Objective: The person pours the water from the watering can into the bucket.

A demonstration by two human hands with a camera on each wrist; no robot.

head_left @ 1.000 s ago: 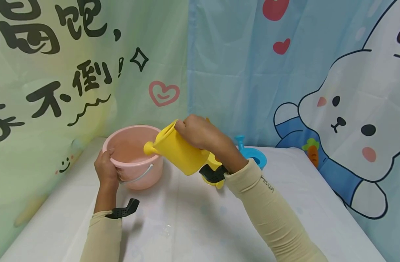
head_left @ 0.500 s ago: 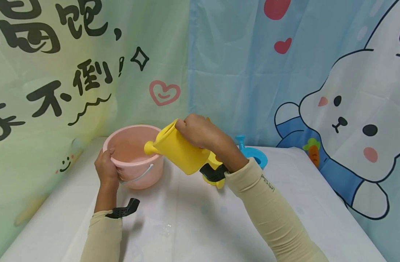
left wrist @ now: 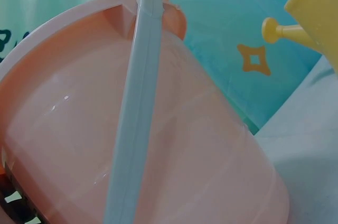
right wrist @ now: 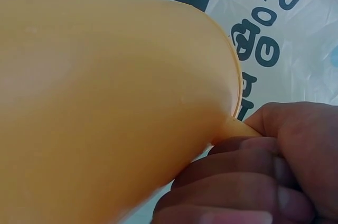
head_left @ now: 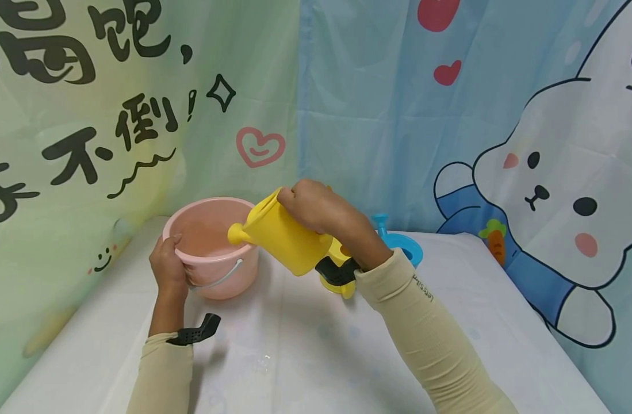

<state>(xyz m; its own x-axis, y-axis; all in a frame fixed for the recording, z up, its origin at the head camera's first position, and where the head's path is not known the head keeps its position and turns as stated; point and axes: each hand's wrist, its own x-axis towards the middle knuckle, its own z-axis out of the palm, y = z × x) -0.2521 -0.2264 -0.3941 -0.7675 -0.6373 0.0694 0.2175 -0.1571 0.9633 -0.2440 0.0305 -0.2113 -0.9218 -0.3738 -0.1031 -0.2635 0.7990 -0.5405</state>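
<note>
A pink bucket [head_left: 228, 276] with a pale handle [left wrist: 134, 108] stands at the back left of the table. My left hand [head_left: 168, 264] grips its near-left rim, thumb over the edge; that hand is mostly outside the left wrist view. My right hand [head_left: 316, 210] holds a yellow watering can [head_left: 284, 241] by its handle, fingers curled round it in the right wrist view. The can is tilted left, its round spout head [head_left: 237, 234] over the bucket's right rim. No stream of liquid shows at the spout. Reddish shading shows inside the bucket.
Behind my right wrist stands a second yellow watering can [head_left: 336, 259], partly hidden. A blue watering can [head_left: 402, 246] is to its right. Small wet drops [head_left: 266, 359] lie on the white tablecloth [head_left: 305, 351]. Printed curtains [head_left: 357, 115] close off the back and left.
Almost nothing differs. Both hands, the bucket and the tilted watering can keep their places; the whole view shifts very slightly.
</note>
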